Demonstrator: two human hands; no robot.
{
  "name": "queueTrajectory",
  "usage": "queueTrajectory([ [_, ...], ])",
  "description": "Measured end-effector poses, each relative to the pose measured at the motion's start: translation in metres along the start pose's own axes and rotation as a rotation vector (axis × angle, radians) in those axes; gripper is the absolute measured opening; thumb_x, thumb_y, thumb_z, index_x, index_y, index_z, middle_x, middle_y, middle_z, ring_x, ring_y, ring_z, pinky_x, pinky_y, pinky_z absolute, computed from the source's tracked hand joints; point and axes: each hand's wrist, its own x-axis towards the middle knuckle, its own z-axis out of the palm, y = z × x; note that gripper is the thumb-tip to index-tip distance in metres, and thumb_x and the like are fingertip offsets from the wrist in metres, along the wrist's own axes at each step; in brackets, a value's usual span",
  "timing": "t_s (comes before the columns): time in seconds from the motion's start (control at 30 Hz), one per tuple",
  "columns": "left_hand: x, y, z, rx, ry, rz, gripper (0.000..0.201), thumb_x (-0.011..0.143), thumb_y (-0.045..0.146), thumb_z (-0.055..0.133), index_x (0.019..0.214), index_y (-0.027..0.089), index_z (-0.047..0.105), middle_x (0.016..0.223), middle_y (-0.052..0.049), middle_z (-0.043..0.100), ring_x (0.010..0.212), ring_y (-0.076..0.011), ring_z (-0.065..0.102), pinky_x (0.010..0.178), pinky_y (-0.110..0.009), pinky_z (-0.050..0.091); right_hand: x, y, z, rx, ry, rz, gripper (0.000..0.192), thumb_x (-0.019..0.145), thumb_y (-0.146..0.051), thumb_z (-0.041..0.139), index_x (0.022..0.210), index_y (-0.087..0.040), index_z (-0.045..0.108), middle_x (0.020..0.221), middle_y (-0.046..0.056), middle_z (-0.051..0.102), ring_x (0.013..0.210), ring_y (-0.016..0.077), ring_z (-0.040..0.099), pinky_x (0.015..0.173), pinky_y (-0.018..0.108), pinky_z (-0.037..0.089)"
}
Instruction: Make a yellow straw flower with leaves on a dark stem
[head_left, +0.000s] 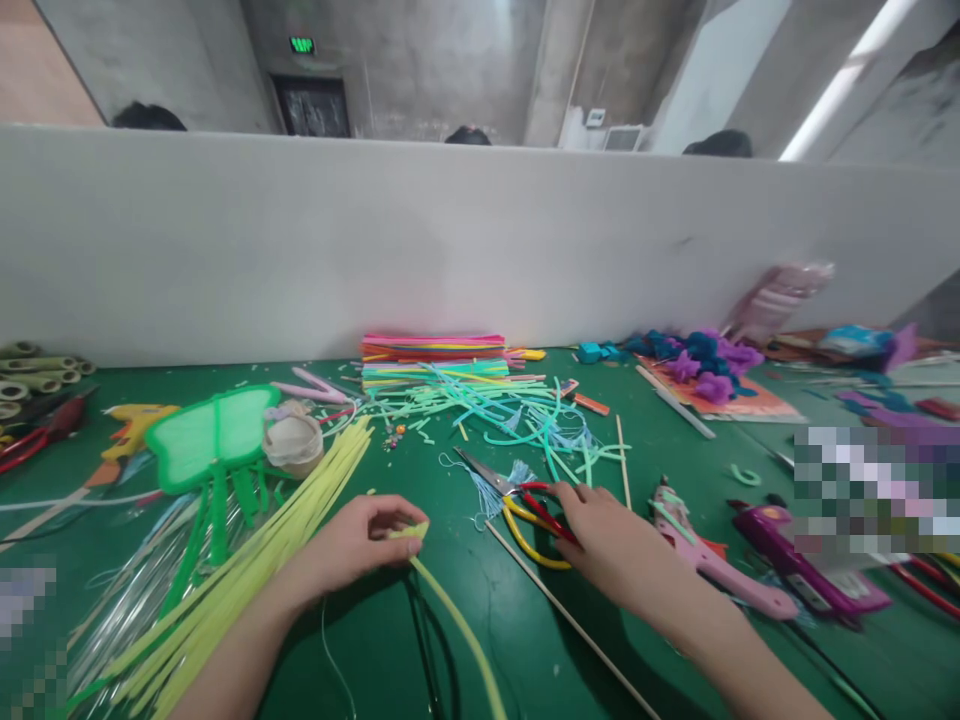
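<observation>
Yellow strip [466,625] is trailing over the green table [416,465] from the left hand [364,540], which is pinching its upper end, seemingly to steady it, while the right hand [604,530] is resting on the scissors [513,489] by their handles, its grip too hidden to tell.

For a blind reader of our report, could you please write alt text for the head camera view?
A person's left hand pinches a yellow-green strip while the right hand touches red-and-yellow-handled scissors on a green table. A bundle of similar strips lies to the left, and multicoloured strips are stacked at the back.
</observation>
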Motion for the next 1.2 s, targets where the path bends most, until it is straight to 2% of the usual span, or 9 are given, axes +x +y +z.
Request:
queueTrajectory([
  [0.2,0.001,0.002,0.001,0.062,0.042,0.020,0.032,0.074,0.039,0.071,0.098,0.019,0.070,0.097,-0.007,0.072,0.090,-0.0227,0.065,0.080,-0.033,0.050,0.011,-0.001,0.034,0.015,0.189,-0.071,0.054,0.072,-0.004,0.047,0.126,-0.008,0.052,0.084,0.014,0.067,0.076,0.0237,0.061,0.064,0.031,0.043],
  [0.37,0.001,-0.001,0.002,-0.056,-0.017,-0.026,0.035,0.074,0.039,0.071,0.101,0.018,0.068,0.089,-0.006,0.070,0.078,-0.0203,0.066,0.070,-0.032,0.052,0.020,0.010,0.016,0.447,-0.065,-0.101,0.060,0.067,-0.014,0.056,0.127,-0.014,0.053,0.071,0.002,0.062,0.059,0.0152,0.055,0.052,0.023,0.037],
  [0.53,-0.005,0.006,0.000,-0.128,-0.041,-0.031,0.038,0.075,0.040,0.072,0.104,0.016,0.068,0.097,-0.008,0.070,0.081,-0.0192,0.064,0.072,-0.031,0.053,0.018,0.019,0.003,1.275,-0.437,-0.074,0.056,0.068,-0.026,0.064,0.121,-0.015,0.052,0.073,0.000,0.059,0.060,0.0126,0.056,0.057,0.024,0.046],
  [0.63,-0.007,0.009,-0.001,-0.141,-0.045,-0.045,0.039,0.075,0.042,0.071,0.103,0.015,0.069,0.095,-0.009,0.070,0.076,-0.0177,0.064,0.070,-0.030,0.053,0.009,0.013,0.009,1.628,-0.437,-0.116,0.072,0.061,-0.041,0.076,0.124,-0.018,0.048,0.076,0.001,0.058,0.064,0.0133,0.057,0.060,0.026,0.048],
  [0.77,-0.006,0.008,-0.001,-0.156,-0.030,-0.048,0.039,0.074,0.041,0.073,0.102,0.014,0.070,0.090,-0.008,0.070,0.072,-0.0162,0.063,0.069,-0.029,0.053,-0.002,-0.002,0.019,1.790,-0.363,-0.244,0.085,0.056,-0.066,0.076,0.123,-0.025,0.046,0.077,-0.002,0.050,0.068,0.0148,0.058,0.064,0.029,0.051],
  [0.97,-0.004,0.006,-0.001,-0.187,-0.022,-0.076,0.040,0.072,0.040,0.075,0.102,0.014,0.070,0.083,-0.006,0.070,0.069,-0.0158,0.064,0.069,-0.029,0.052,-0.006,-0.013,0.012,1.575,-0.256,-0.352,0.062,0.086,-0.070,0.035,0.130,-0.026,0.040,0.101,0.012,0.058,0.096,0.0232,0.062,0.080,0.039,0.052],
  [1.03,-0.005,0.006,-0.002,-0.206,-0.028,-0.074,0.040,0.072,0.040,0.075,0.103,0.013,0.070,0.083,-0.006,0.070,0.070,-0.0165,0.065,0.070,-0.030,0.053,-0.008,-0.015,0.005,1.417,-0.221,-0.395,0.056,0.089,-0.061,0.041,0.132,-0.025,0.039,0.104,0.012,0.059,0.094,0.0226,0.062,0.079,0.037,0.052],
  [1.13,-0.007,0.006,-0.003,-0.221,-0.035,-0.060,0.039,0.072,0.039,0.075,0.102,0.014,0.071,0.089,-0.008,0.071,0.073,-0.0175,0.065,0.072,-0.031,0.053,-0.013,-0.017,-0.003,0.998,0.109,-0.317,0.041,0.086,-0.038,0.054,0.124,-0.024,0.044,0.091,0.005,0.059,0.075,0.0176,0.059,0.067,0.030,0.052],
  [1.2,-0.007,0.006,-0.003,-0.238,-0.052,-0.047,0.039,0.073,0.038,0.074,0.104,0.015,0.071,0.095,-0.009,0.071,0.076,-0.0181,0.065,0.072,-0.032,0.053,-0.016,-0.017,-0.006,0.573,0.363,-0.321,0.037,0.083,-0.024,0.053,0.120,-0.023,0.049,0.093,0.007,0.060,0.080,0.0201,0.059,0.070,0.033,0.051],
])
